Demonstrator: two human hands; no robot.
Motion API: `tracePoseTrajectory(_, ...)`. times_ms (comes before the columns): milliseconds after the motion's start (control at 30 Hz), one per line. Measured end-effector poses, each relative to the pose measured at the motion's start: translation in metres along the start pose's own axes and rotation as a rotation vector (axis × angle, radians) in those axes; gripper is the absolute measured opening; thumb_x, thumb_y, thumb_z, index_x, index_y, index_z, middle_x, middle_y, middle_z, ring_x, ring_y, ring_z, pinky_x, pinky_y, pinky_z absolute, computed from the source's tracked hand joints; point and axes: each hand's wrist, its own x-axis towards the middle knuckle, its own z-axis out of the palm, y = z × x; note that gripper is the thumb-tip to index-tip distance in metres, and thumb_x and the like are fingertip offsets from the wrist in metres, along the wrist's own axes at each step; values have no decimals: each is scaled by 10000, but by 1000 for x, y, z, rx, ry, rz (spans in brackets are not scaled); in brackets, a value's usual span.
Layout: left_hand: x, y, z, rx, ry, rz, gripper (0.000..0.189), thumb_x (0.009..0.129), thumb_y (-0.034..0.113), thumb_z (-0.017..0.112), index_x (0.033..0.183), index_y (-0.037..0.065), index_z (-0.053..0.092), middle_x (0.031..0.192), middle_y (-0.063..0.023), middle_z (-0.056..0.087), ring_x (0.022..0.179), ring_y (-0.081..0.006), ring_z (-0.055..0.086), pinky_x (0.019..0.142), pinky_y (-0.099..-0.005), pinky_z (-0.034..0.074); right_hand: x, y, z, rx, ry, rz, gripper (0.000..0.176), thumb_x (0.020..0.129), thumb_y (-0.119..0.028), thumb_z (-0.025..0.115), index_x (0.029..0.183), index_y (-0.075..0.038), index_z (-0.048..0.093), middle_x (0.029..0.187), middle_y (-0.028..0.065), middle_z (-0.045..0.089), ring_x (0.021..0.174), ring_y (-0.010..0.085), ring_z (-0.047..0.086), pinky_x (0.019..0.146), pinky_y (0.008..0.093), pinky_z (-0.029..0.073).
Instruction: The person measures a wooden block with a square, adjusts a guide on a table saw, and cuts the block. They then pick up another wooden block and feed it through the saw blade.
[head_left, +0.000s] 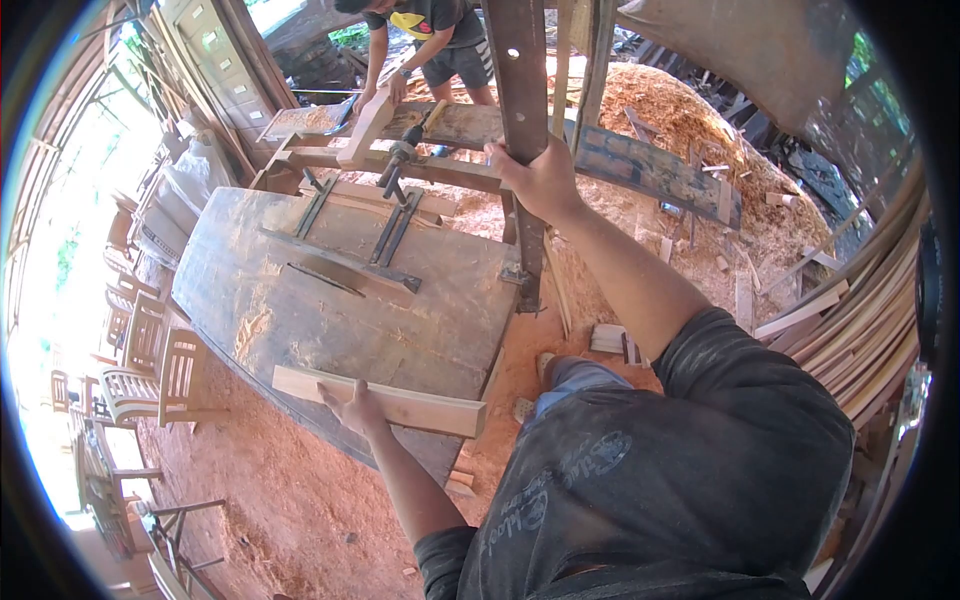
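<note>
My left hand is closed on a pale wooden board that lies along the near edge of a saw table. The thumb side faces the table, and part of the grip is hidden behind the board. My right hand wraps round a dark upright post with holes in it, beside the table's far right corner. Between the board and the far rails, a thin saw blade shows in a slot. A metal fence lies across the tabletop beyond it.
Across the frame, a co-worker handles a wooden piece near a clamp. Sawdust covers the floor. Wooden chairs stand at left. Long wood strips are stacked at right. A long dark plank extends beyond the post.
</note>
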Motion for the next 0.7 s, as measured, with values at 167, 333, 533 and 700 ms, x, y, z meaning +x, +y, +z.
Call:
tracePoseTrajectory(167, -3, 5, -2, -15, -9, -7, 937, 851, 175, 760, 1675, 231, 317, 1665, -203, 405, 1441, -415, 505, 1197, -451, 431, 0, -8, -4, -34, -40, 36, 259, 926, -248, 764, 1009, -9, 706, 827, 108, 762, 792, 209, 759, 722, 357, 574)
tracePoseTrajectory(333, 2, -4, 1, 0, 5, 35, 936, 853, 177, 756, 1676, 227, 314, 1664, -203, 407, 1442, -412, 505, 1200, -452, 430, -1, -3, -2, -34, -19, 24, 249, 929, -248, 776, 993, -14, 720, 831, 95, 764, 782, 185, 751, 715, 342, 567)
tracePoseTrajectory(533, -7, 11, -4, 8, -17, -33, 935, 853, 183, 758, 1675, 236, 316, 1666, -204, 403, 1440, -414, 508, 1199, -454, 433, 0, 0, -1, -23, -17, 18, 244, 934, -250, 786, 977, -16, 733, 836, 83, 767, 783, 164, 744, 711, 326, 561)
tracePoseTrajectory(700, -4, 8, -3, 9, -5, -24, 942, 858, 176, 760, 1679, 251, 304, 1666, -203, 403, 1437, -417, 511, 1200, -457, 436, 0, -3, -3, -54, -40, 22, 284, 923, -256, 778, 1037, -7, 701, 867, 126, 764, 814, 230, 760, 739, 368, 576)
